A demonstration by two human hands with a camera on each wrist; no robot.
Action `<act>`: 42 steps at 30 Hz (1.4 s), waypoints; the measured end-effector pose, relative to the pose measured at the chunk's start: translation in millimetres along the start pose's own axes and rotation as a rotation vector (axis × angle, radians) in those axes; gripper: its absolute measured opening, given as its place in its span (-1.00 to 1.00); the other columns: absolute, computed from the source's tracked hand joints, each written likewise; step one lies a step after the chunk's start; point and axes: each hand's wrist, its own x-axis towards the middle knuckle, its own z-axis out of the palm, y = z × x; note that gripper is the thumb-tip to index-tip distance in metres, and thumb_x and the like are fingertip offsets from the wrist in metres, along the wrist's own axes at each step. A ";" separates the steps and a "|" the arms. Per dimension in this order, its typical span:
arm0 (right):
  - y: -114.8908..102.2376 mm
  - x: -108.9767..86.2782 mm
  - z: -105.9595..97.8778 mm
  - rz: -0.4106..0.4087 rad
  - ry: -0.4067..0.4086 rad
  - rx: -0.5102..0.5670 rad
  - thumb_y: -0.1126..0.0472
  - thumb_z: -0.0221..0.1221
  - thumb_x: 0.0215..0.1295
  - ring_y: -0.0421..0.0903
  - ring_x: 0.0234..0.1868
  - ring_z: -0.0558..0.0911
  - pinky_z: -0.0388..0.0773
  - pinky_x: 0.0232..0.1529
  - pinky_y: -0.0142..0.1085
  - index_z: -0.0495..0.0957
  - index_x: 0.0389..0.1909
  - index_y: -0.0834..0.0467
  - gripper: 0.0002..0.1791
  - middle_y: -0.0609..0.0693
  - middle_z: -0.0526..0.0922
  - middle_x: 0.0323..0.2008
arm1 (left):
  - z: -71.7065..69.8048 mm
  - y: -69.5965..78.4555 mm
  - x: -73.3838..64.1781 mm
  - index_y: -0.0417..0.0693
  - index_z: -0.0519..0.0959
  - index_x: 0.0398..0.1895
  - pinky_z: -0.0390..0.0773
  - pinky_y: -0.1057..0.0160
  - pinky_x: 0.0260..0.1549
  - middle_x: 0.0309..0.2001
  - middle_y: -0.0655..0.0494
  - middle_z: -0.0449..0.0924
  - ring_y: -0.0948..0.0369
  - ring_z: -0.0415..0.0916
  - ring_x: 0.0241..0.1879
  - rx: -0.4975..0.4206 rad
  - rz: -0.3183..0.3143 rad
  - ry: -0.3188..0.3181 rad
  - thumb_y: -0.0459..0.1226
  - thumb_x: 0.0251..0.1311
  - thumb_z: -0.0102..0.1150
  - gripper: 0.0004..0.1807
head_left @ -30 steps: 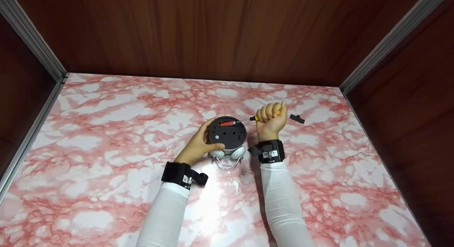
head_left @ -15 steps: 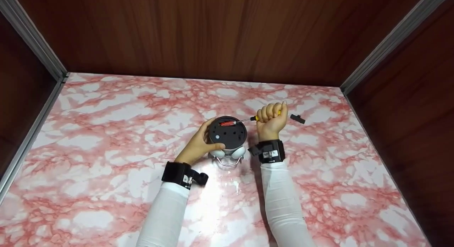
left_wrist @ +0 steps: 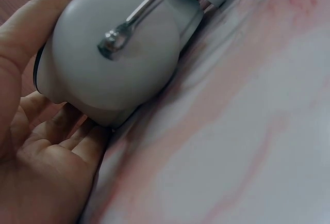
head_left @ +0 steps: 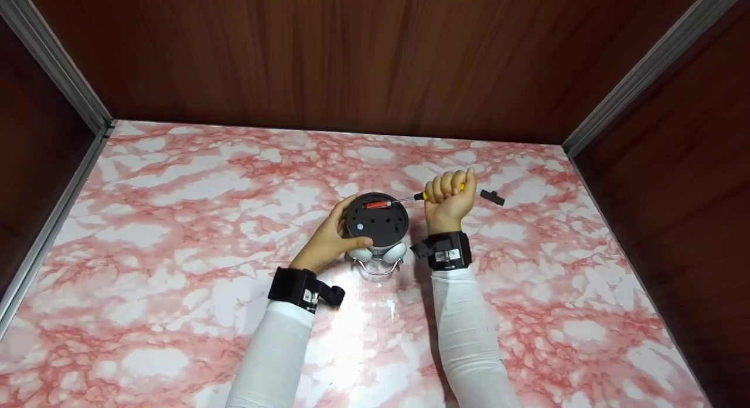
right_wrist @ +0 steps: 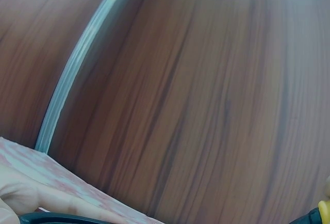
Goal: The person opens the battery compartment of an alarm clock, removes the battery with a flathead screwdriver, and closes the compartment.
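Observation:
A twin-bell alarm clock (head_left: 381, 231) lies face down on the table, its round black back up and its bells and wire handle towards me. My left hand (head_left: 329, 239) grips its left side, thumb on the back's lower edge and fingers round the far side. In the left wrist view a white bell (left_wrist: 116, 74) fills the space beside that hand's fingers. A red battery (head_left: 378, 204) sits in the opening of the clock's back. My right hand (head_left: 450, 198) is curled round the handle of a yellow-and-black screwdriver (head_left: 419, 196), whose tip reaches the battery's right end.
A small black battery cover (head_left: 493, 197) lies on the table just right of my right hand. The table (head_left: 193, 232) has a red-and-white marbled top. Dark wood-grain panels (head_left: 328, 56) with metal corner strips enclose the back and sides.

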 end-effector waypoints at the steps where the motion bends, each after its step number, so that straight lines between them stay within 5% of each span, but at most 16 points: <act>1: -0.1 -0.1 0.0 -0.002 -0.002 -0.001 0.09 -0.50 0.67 -0.24 -0.79 -0.11 -0.24 -0.72 -0.42 0.06 -0.82 0.08 -0.31 -0.13 0.00 -0.85 | 0.1 0.3 -0.1 0.10 0.10 0.61 0.26 0.18 0.43 0.52 0.02 0.20 0.08 0.18 0.49 0.004 0.000 0.001 -0.41 0.01 0.55 0.12; 42: -15.2 4.5 -2.1 -0.066 0.005 -0.011 0.08 -0.47 0.68 -0.25 -0.82 -0.03 -0.20 -0.71 -0.42 0.10 -0.83 0.08 -0.29 -0.13 0.12 -0.87 | -0.1 -1.5 0.5 0.04 0.06 0.62 0.27 0.26 0.42 0.52 0.01 0.21 0.10 0.19 0.48 -0.042 -0.009 -0.006 -0.36 -0.07 0.61 0.19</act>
